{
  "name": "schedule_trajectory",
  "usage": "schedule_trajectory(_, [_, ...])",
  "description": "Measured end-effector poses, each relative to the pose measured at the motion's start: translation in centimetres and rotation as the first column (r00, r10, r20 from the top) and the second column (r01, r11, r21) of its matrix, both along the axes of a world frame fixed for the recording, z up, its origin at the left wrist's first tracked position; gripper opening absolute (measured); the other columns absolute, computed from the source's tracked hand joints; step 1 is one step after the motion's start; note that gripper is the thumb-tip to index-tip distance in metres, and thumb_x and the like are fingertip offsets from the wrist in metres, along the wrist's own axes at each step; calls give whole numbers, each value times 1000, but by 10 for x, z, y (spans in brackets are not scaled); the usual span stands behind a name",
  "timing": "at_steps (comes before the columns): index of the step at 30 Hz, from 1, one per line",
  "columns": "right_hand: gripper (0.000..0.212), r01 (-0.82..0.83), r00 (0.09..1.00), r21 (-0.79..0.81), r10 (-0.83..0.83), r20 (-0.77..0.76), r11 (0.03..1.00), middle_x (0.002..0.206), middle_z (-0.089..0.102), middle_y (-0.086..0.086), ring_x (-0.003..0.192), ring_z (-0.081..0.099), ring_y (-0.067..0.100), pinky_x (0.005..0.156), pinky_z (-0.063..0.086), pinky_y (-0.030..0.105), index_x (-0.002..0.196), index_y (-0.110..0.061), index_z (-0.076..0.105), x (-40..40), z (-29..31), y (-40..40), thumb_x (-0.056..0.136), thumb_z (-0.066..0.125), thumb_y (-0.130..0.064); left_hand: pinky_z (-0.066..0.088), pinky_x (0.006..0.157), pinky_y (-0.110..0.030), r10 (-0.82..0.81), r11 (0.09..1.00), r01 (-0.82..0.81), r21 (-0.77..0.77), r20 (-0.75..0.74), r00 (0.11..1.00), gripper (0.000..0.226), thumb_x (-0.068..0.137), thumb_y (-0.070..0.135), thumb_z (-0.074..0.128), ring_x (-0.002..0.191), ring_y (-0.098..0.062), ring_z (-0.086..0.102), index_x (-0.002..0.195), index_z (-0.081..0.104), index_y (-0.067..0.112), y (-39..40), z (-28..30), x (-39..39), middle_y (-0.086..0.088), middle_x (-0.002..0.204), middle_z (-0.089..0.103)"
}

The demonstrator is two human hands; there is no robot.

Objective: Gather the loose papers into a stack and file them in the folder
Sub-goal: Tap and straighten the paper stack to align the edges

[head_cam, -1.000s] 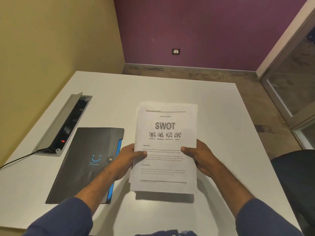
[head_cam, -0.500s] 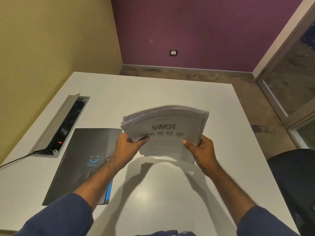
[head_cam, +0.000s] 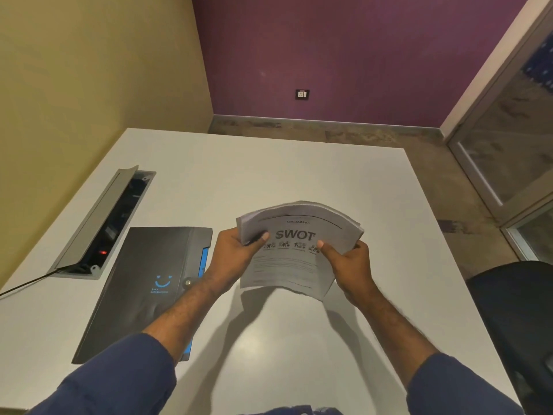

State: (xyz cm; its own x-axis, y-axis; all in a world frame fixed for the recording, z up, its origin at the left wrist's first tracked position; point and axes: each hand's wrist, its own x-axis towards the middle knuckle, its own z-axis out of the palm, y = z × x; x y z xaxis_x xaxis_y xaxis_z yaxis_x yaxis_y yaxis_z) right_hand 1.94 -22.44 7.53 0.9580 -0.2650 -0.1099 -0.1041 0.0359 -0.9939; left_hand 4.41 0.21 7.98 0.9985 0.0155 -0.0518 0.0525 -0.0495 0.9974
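A stack of white papers [head_cam: 291, 262] with "SWOT" printed on the top sheet is held up off the table, bowed upward at its far end. My left hand [head_cam: 236, 253] grips its left side, thumb on top. My right hand [head_cam: 347, 260] grips its right side the same way. A dark grey folder [head_cam: 146, 283] with a blue smiley logo, a snap button and a blue edge lies closed on the table left of the papers, partly under my left forearm.
The white table [head_cam: 269, 181] ends at a yellow wall on the left. An open cable box [head_cam: 104, 223] with a raised grey lid and a cord sits left of the folder. A black chair [head_cam: 517, 319] stands at the right.
The stack lay flat on the table a second ago. Both hands have lifted it and tilted it up, and the sheets now bend in an arc.
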Motion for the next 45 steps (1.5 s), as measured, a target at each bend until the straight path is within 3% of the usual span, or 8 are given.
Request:
schedule_trajectory(8, [15,-31,997,-84,25,-78,996,88,73,-9,88,72,18,74,58,27,93,-20,68,-22,-33,11,85,71,-8,57,71,-24,49,999,-48,7,-149,988,6,82,24,79,92,-23,72,84,75,28,0,-37,-26,8,85,78])
schedule_trajectory(13, [17,-11,998,-31,9,-55,999,80,77,-16,78,72,3,63,53,12,92,-24,72,-25,-35,14,87,69,-8,58,68,-19,79,997,-79,0,-96,992,14,83,23,79,86,-11,73,80,77,37,-1,-45,-34,13,86,78])
schedule_trajectory(27, [15,11,989,-80,-22,-148,997,86,72,-9,75,70,4,61,52,10,92,-21,69,-29,-50,3,84,72,-8,59,74,-46,104,980,-86,178,-96,990,18,91,20,69,78,-20,65,80,68,34,-15,-55,-45,-5,85,74])
schedule_trajectory(33, [50,-63,985,-91,47,-167,994,125,64,-1,114,60,17,97,49,38,129,-17,56,-20,-44,-13,83,75,-17,49,53,-14,220,971,-220,95,12,975,28,90,20,70,59,4,62,68,71,37,0,-35,-23,20,63,69])
schedule_trajectory(36, [79,6,957,82,18,-288,997,132,54,-5,120,54,19,103,45,44,139,-23,43,-23,-43,-13,71,82,-36,55,60,-16,267,958,-274,-87,-81,960,4,86,24,75,71,-4,72,82,73,25,10,-26,-9,11,77,78])
schedule_trajectory(39, [77,-49,938,328,155,-308,943,122,69,-4,111,65,21,88,53,40,130,-26,54,-25,-39,0,62,80,-51,58,73,-19,256,923,-296,-245,-181,950,14,85,27,77,90,-5,74,98,74,24,13,-24,-2,9,98,79])
schedule_trajectory(41, [63,-86,938,467,230,-260,880,121,71,-2,109,68,20,84,56,39,130,-27,56,-25,-37,12,72,76,-41,58,80,-27,251,890,-327,-319,-257,933,17,86,24,75,96,-9,74,103,73,24,8,-26,-1,7,104,78])
schedule_trajectory(45, [48,-63,969,593,191,-156,803,120,71,5,110,68,22,80,59,36,127,-18,61,-20,-27,27,80,72,-12,60,62,-27,189,782,-451,-430,-526,829,11,89,19,72,81,-13,77,98,73,14,-4,-32,-9,0,93,80])
